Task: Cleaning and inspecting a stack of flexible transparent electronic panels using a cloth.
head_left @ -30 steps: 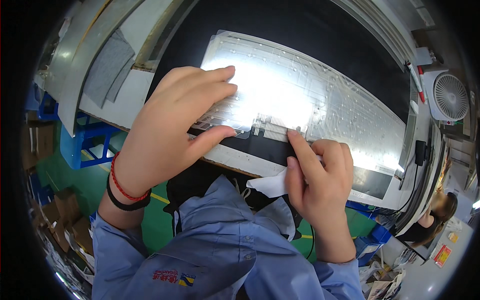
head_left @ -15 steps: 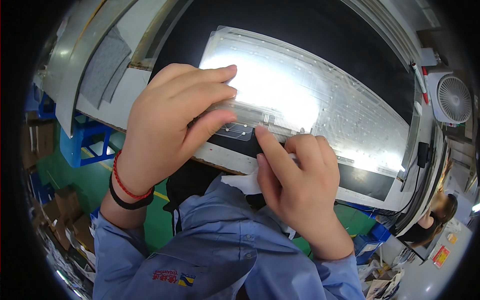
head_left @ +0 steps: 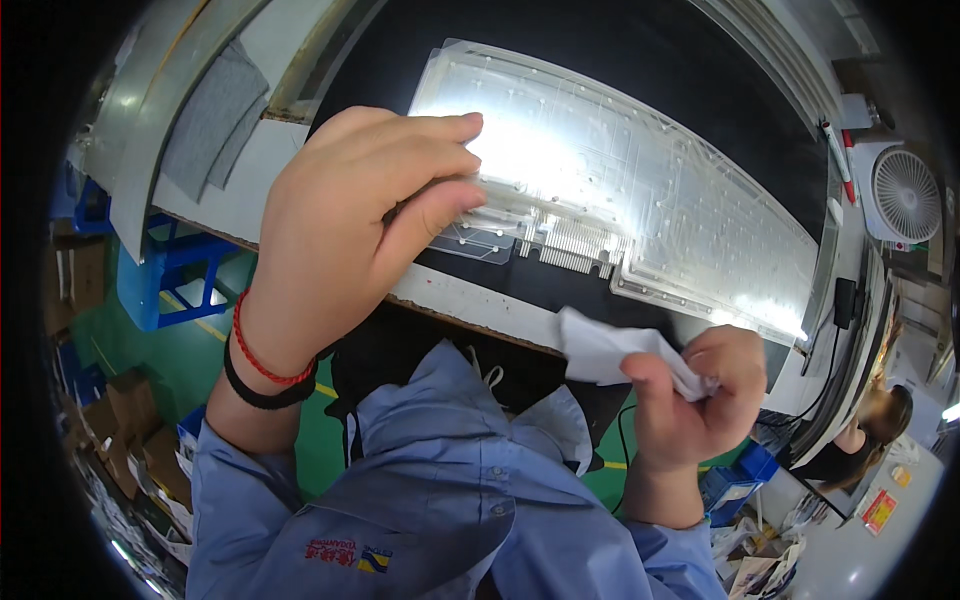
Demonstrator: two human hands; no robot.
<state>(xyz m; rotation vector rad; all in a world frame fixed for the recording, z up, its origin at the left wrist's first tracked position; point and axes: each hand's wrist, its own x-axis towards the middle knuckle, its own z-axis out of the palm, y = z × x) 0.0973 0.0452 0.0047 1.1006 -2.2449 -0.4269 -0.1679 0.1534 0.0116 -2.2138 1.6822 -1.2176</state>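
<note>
A clear keyboard membrane sheet with fine circuit lines and small dots lies across a black mat, glaring brightly in its middle. A striped connector tail juts from its near edge. Over the sheet's left end lies my left hand, fingers stretched and slightly apart, the tips resting on it; the palm hides that end. My right hand, somewhat blurred, is off the sheet in front of the table's near edge. Its fingers are closed on a crumpled white wipe, whose free corner points left.
Grey cloth pieces lie at the left of the table. Markers and a small white fan are at the right. A blue stool stands below on the left. Another person is at far right.
My right hand has left the connector tail and moved right and nearer with the wipe, uncovering the tail. My left hand and the sheet's left end have shifted slightly away from me.
</note>
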